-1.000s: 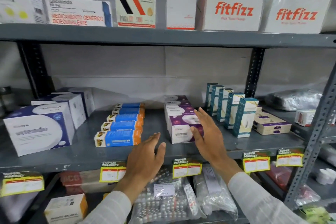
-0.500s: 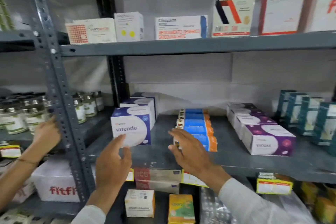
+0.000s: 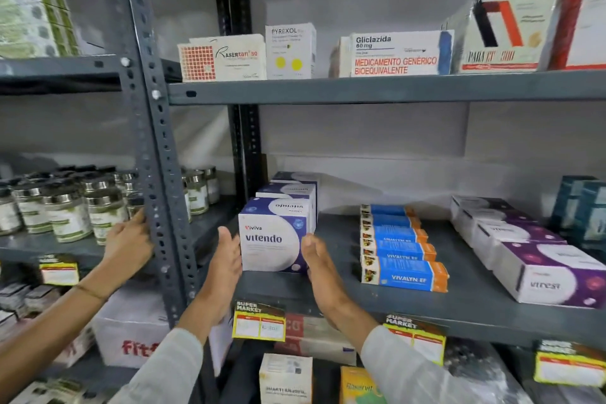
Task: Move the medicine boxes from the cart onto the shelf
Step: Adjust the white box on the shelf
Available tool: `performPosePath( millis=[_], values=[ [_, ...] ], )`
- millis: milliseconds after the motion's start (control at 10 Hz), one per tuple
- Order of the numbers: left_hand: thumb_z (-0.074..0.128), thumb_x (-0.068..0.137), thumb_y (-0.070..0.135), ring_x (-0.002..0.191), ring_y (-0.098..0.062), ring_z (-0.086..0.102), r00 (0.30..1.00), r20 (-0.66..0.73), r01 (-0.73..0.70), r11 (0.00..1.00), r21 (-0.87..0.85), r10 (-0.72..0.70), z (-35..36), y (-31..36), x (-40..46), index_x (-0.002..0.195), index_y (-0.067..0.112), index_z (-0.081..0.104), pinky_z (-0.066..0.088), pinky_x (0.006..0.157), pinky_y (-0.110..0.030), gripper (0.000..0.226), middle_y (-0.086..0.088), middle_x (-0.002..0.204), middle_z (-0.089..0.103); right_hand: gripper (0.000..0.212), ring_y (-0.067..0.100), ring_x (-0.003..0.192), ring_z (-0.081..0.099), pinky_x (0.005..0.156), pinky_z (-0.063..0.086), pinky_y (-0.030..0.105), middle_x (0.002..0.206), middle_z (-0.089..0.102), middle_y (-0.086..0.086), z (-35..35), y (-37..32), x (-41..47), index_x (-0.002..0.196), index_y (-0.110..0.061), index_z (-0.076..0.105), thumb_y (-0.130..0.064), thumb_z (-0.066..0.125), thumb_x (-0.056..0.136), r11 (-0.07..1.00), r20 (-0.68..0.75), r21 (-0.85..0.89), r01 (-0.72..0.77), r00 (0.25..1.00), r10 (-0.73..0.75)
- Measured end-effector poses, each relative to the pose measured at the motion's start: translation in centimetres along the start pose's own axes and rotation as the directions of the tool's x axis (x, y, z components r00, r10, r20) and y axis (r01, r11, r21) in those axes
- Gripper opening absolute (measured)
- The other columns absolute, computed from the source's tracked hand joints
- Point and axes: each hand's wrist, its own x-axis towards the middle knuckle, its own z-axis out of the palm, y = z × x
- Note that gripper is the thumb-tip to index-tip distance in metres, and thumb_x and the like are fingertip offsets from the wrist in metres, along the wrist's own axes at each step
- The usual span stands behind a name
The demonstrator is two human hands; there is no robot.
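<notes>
Another person's hand (image 3: pixel 126 244) at far left on upright post (image 3: pixel 154 154), not involved. Left hand (image 3: pixel 226 267) open-palmed, flat against left face of front Vitendo box (image 3: pixel 273 234). Box sits on middle shelf (image 3: pixel 426 302), front of row. Right hand (image 3: pixel 319 264) open, at right face, contact unclear. Neither grip closed on box. Advice: squeeze evenly both sides, slide back square against row, keep label forward, clear of Vivalyn boxes (image 3: pixel 401 252).
</notes>
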Motion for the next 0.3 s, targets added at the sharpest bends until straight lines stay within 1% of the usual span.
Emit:
performPosePath(
  millis=[100,200,300],
  values=[
    [0.013,0.098,0.073,0.109,0.004,0.061,0.998,-0.002,0.055,0.997,-0.053,-0.056,-0.3,0.4,1.2,0.128,0.036,0.056,0.043,0.09,-0.019,0.065,0.022,0.111,0.072,0.057,0.0,0.123,0.061,0.104,0.045,0.027,0.123,0.069,-0.025,0.2,0.1,0.4,0.121,-0.052,0.054,-0.087,0.043,0.078,0.998,-0.029,0.055,-0.044,0.999,0.045],
    [0.012,0.102,0.069,0.112,0.002,0.059,0.999,0.029,0.014,1.0,-0.02,-0.013,0.6,0.1,1.0,0.138,0.036,0.049,0.04,0.098,-0.024,0.061,0.018,0.119,0.067,0.047,-0.004,0.117,0.064,0.096,0.048,0.017,0.122,0.07,-0.025,0.2,-0.1,0.6,0.12,-0.052,0.056,-0.081,0.042,0.087,0.996,-0.006,0.078,-0.052,0.999,0.052],
    [0.01,0.106,0.062,0.124,-0.006,0.059,1.0,0.011,0.012,0.987,-0.159,-0.011,-1.5,0.9,1.2,0.148,0.03,0.046,0.042,0.107,-0.033,0.064,0.013,0.135,0.065,0.056,-0.01,0.11,0.068,0.082,0.052,0.008,0.124,0.07,-0.023,-0.1,-0.4,0.7,0.131,-0.043,0.054,-0.076,0.04,0.088,0.987,0.029,0.141,-0.076,0.997,0.073]
  ],
)
